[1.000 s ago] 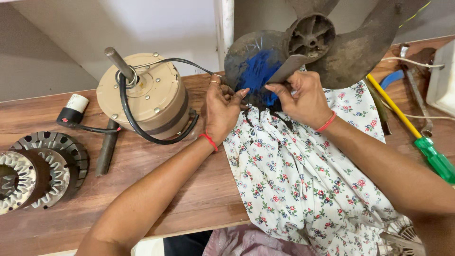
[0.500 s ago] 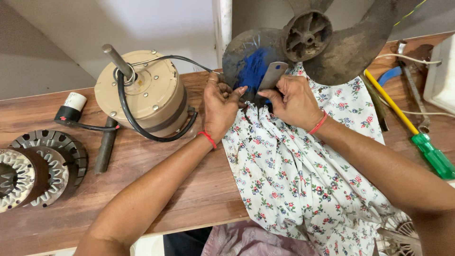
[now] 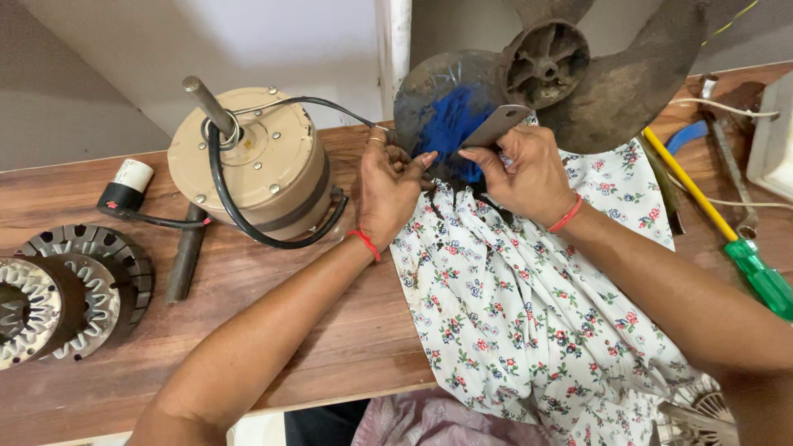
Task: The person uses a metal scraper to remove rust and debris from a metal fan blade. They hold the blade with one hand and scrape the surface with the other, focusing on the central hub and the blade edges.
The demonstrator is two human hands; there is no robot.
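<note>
A dirty fan blade point(image 3: 628, 74) with a hub lies at the back of the wooden table; one vane point(image 3: 450, 103) shows a scraped patch of blue. My right hand point(image 3: 524, 169) holds a flat grey metal scraper point(image 3: 496, 124) against that blue patch. My left hand point(image 3: 388, 182) grips the lower edge of the same vane, next to the right hand. A white floral cloth point(image 3: 529, 314) lies under both hands and hangs over the table's front edge.
A beige fan motor point(image 3: 252, 165) with a shaft and black cable stands at the left. Two round metal stator parts point(image 3: 62, 289) lie at the far left, a dark rod point(image 3: 188, 252) beside them. A green-handled screwdriver point(image 3: 727, 231) and other tools lie at the right.
The scraper in my right hand has slid down and left over the blue patch. My left hand has stayed on the vane's edge.
</note>
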